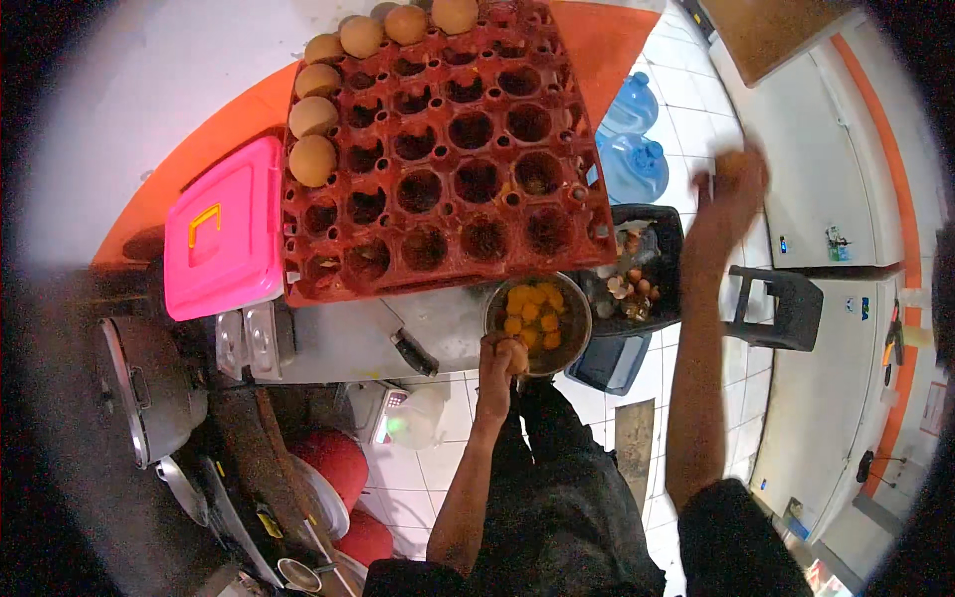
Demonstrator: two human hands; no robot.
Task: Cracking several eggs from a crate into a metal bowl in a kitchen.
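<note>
My left hand (494, 370) is closed around a brown egg (515, 356) at the near rim of a round metal bowl (489, 316). Several orange egg yolks (535, 308) lie in the bowl. My right hand (734, 184) is raised off to the right, past the counter; motion smears its fingers, and I cannot tell whether it holds anything. Beyond the bowl stands a red-brown egg tray (438, 284), mostly empty, with several brown eggs (312, 161) along its left and far edges.
A black bin (665, 239) with cracked eggshells (632, 289) stands right of the bowl. A knife (413, 353) and a pink-lidded box (234, 264) lie left. Blue water jugs (635, 164) and a dark stool (781, 308) stand on the right, a large pot (159, 398) at left.
</note>
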